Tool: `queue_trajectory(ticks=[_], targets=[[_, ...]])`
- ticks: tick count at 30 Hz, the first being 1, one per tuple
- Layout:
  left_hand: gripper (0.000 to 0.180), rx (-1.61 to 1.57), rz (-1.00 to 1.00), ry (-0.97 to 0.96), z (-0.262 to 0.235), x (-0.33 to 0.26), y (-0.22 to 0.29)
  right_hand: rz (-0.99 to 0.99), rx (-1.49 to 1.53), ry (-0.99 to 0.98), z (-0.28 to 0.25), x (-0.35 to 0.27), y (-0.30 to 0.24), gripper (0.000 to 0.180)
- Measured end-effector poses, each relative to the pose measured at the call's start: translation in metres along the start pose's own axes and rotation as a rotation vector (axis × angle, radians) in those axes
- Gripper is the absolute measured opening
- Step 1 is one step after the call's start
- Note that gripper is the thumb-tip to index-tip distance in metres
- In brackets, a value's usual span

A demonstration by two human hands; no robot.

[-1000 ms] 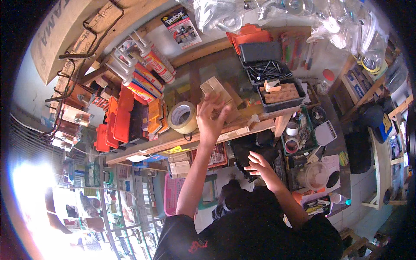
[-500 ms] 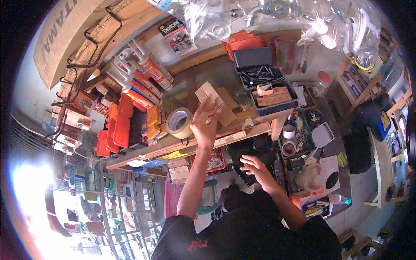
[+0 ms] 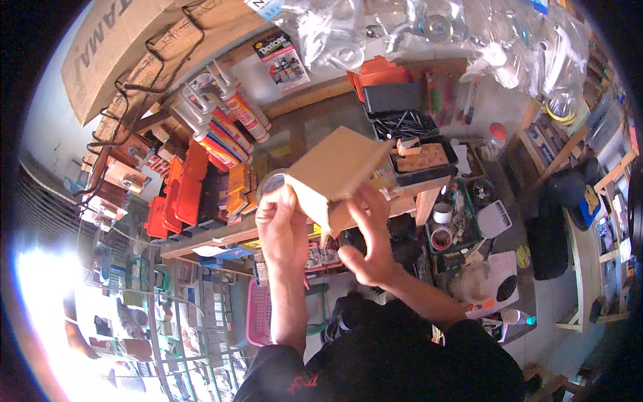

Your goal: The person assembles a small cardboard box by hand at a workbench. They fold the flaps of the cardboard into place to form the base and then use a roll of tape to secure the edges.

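A small brown cardboard box [image 3: 338, 164], tilted, is held up in front of the shelf. My left hand [image 3: 281, 224] pinches its left edge between thumb and fingers. At the box's lower right edge is my right hand [image 3: 372, 238], its fingertips up against the cardboard and its thumb spread well apart. A loose flap or torn edge hangs down between the two hands. Behind my left hand, a roll of tape [image 3: 273, 182] on the shelf is mostly hidden.
Sealant cartridges [image 3: 244, 114] and orange bins [image 3: 181, 191] line the shelf's left side. To the right stand a black case of screws [image 3: 405, 126] and a black tray with wooden pieces [image 3: 425, 157]. Plastic bags [image 3: 429, 30] hang above. A cluttered bench [image 3: 529, 258] is at right.
My left hand has lifted the cardboard box off the shelf and brought it nearer, turning it. My right hand has come up and left to the box's edge.
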State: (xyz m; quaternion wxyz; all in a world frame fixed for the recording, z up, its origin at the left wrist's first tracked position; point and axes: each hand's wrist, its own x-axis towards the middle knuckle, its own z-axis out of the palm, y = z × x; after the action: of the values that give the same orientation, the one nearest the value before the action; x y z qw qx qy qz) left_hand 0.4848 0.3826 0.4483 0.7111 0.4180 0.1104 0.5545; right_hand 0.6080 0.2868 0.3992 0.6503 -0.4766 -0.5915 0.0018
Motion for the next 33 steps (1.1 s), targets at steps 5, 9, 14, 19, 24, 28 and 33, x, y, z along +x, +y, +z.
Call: queue_trajectory(ticks=[5, 9, 14, 19, 24, 28, 33], targets=[[0.016, 0.548, 0.327, -0.196, 0.030, -0.030, 0.037, 0.188, 1.176, -0.231, 0.024, -0.011, -0.029, 0.076], [0.024, 1.035, 0.537, -0.339, 0.051, -0.046, 0.067, 0.245, 1.392, -0.070, 0.011, -0.019, -0.067, 0.082], [0.034, 0.960, 0.784, -0.534, 0.056, -0.058, 0.069, 0.465, 1.566, 0.016, 0.006, -0.046, -0.085, 0.078], [0.029, 0.696, 0.793, -0.526, 0.062, -0.062, 0.044, 0.260, 1.459, 0.076, 0.003, -0.054, -0.087, 0.073], [0.030, 0.628, 0.854, -0.531, 0.065, -0.066, 0.024, 0.149, 1.265, 0.198, -0.004, -0.054, -0.101, 0.070], [0.030, 0.532, 0.875, -0.546, 0.074, -0.066, 0.013, 0.029, 1.126, 0.194, -0.014, -0.059, -0.105, 0.075], [0.029, 0.453, 0.917, -0.644, 0.080, -0.069, 0.007, -0.047, 1.167, 0.144, -0.019, -0.072, -0.105, 0.075]])
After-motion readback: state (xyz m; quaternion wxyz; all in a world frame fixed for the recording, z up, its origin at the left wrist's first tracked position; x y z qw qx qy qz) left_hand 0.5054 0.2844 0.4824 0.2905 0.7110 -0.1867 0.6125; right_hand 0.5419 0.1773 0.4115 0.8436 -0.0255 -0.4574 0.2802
